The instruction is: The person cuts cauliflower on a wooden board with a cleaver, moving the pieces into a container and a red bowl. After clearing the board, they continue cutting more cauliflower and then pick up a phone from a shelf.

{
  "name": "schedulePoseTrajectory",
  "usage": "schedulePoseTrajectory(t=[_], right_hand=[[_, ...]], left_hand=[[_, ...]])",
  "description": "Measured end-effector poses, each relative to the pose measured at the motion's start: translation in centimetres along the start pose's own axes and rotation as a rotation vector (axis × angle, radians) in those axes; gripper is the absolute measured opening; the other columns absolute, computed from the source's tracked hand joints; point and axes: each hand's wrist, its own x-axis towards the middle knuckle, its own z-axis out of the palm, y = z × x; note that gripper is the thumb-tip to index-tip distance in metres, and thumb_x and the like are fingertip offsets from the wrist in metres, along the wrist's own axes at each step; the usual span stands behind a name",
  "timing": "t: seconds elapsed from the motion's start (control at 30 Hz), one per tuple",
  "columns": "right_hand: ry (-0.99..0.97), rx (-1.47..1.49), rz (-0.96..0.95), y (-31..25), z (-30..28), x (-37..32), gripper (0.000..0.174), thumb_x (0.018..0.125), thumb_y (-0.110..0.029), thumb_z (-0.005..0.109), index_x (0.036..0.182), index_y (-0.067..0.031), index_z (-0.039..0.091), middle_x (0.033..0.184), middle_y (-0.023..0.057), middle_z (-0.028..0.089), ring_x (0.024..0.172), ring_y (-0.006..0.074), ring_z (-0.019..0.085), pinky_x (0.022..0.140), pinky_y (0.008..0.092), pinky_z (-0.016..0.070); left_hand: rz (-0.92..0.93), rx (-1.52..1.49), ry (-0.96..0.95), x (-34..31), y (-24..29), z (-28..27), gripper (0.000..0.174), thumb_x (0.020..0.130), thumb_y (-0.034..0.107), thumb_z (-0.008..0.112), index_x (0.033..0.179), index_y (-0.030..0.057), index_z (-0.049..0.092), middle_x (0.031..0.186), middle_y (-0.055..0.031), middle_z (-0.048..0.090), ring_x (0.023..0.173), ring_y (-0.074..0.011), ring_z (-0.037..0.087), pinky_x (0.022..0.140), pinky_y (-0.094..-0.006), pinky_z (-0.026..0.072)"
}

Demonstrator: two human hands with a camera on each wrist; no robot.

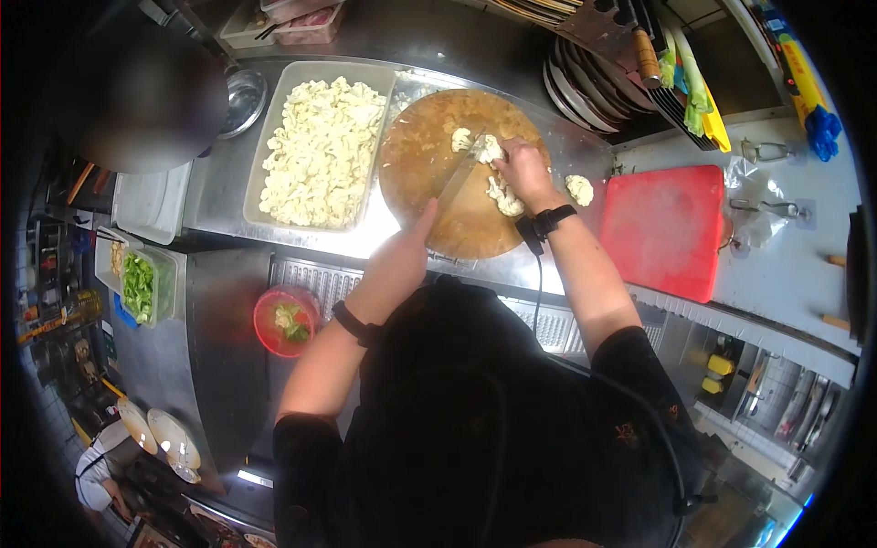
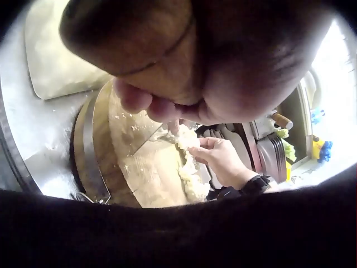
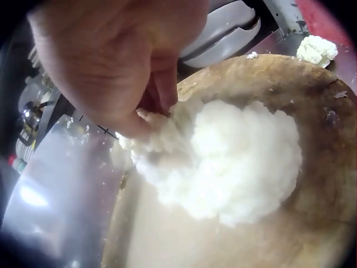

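Note:
On the round wooden board (image 1: 429,137) (image 3: 323,195), the left hand (image 1: 402,265) (image 2: 195,61) grips a knife, its blade (image 1: 454,187) slanting up to a cauliflower piece (image 1: 489,149) (image 2: 187,137). The thumb and fingers of the right hand (image 1: 525,173) (image 2: 223,162) (image 3: 122,67) pinch that piece. Just below the right hand lies more cauliflower (image 1: 504,196) (image 2: 193,181); a small floret (image 1: 460,140) is left of the pinched piece. A large white cauliflower mass (image 3: 240,162) fills the middle of the right wrist view, partly blurred. The knife handle is hidden by the left hand.
A tray of cut cauliflower (image 1: 324,151) stands left of the board. To the right are a loose floret (image 1: 578,189) (image 3: 316,50) and a red cutting board (image 1: 664,228). A red bowl (image 1: 287,321) sits lower left; plates (image 1: 585,87) and a knife rack are behind.

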Motion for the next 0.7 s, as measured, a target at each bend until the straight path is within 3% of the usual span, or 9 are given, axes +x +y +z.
schedulePoseTrajectory(t=[0.17, 0.37, 0.47, 0.53, 0.7], right_hand=[[0.006, -0.022, -0.010, -0.1, 0.5, -0.4, 0.026, 0.083, -0.010, 0.080, 0.105, 0.0011, 0.072, 0.105, 0.0240, 0.070, 0.099, 0.0425, 0.068, 0.091, 0.0476, 0.0555], [0.043, 0.072, -0.007, 0.9, 0.7, -0.9, 0.036, 0.084, -0.007, 0.078, 0.119, -0.0004, 0.073, 0.106, 0.0211, 0.070, 0.100, 0.0396, 0.069, 0.091, 0.0445, 0.0563], [0.124, 0.090, -0.113, 2.3, 1.2, -1.4, 0.042, 0.084, -0.005, 0.077, 0.125, -0.0036, 0.073, 0.109, 0.0179, 0.071, 0.100, 0.0374, 0.070, 0.090, 0.0427, 0.0568], [0.041, 0.155, 0.035, 2.2, 1.2, -1.8, 0.041, 0.084, -0.005, 0.076, 0.124, -0.0055, 0.075, 0.111, 0.0157, 0.071, 0.099, 0.0358, 0.070, 0.090, 0.0414, 0.0568], [0.043, 0.100, 0.041, 1.6, 0.8, -1.6, 0.040, 0.084, -0.005, 0.076, 0.124, -0.0050, 0.075, 0.111, 0.0161, 0.071, 0.100, 0.0350, 0.070, 0.090, 0.0408, 0.0570]], left_hand=[[-0.051, 0.030, -0.066, 1.1, 1.8, -0.9, 0.072, 0.095, 0.003, 0.055, 0.163, 0.0107, 0.034, 0.078, -0.0248, 0.067, 0.074, -0.0449, 0.066, 0.068, -0.0548, 0.0510], [-0.102, -0.163, -0.037, 3.2, -0.6, 0.8, 0.073, 0.098, 0.006, 0.055, 0.165, 0.0168, 0.031, 0.081, -0.0298, 0.067, 0.078, -0.0479, 0.067, 0.072, -0.0551, 0.0525], [-0.077, -0.254, 0.038, 2.5, -1.6, 1.1, 0.072, 0.099, 0.008, 0.056, 0.166, 0.0194, 0.030, 0.082, -0.0311, 0.067, 0.080, -0.0490, 0.068, 0.074, -0.0553, 0.0529], [-0.095, -0.212, 0.008, 1.5, -0.8, 0.1, 0.072, 0.099, 0.008, 0.056, 0.165, 0.0188, 0.032, 0.081, -0.0307, 0.067, 0.080, -0.0489, 0.068, 0.074, -0.0554, 0.0529], [-0.064, -0.101, -0.048, -0.3, -0.5, -0.9, 0.071, 0.098, 0.007, 0.056, 0.165, 0.0177, 0.033, 0.081, -0.0294, 0.068, 0.079, -0.0485, 0.067, 0.074, -0.0556, 0.0533]])
